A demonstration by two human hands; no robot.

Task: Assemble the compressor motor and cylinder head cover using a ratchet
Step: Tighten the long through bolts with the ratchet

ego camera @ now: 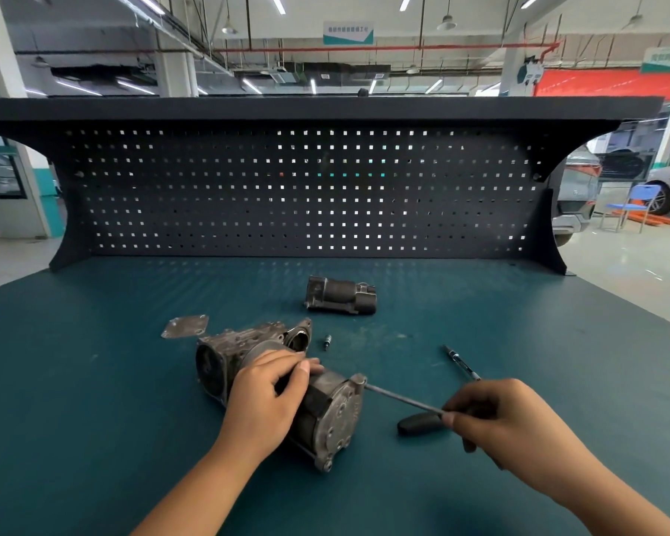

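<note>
Left hand (264,396) grips the grey cast-metal compressor motor (337,415) beneath it. Right hand (492,412) pinches one long thin steel bolt (403,399), tip at the motor's ear. One black handle (418,423) lies by its fingertips and one slim dark rod (461,362) beyond. Beyond the left hand: one flat grey cover plate (185,326), one small screw (327,342).

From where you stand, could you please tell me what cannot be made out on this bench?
Head view:
Middle of the compressor motor: covered by the left hand gripping it.
Near end of the thin rod: hidden inside the right hand pinching it, which covers part of the black handle.
The small part beside the housing: too small to identify.
Text on the ceiling sign: blurred.
</note>
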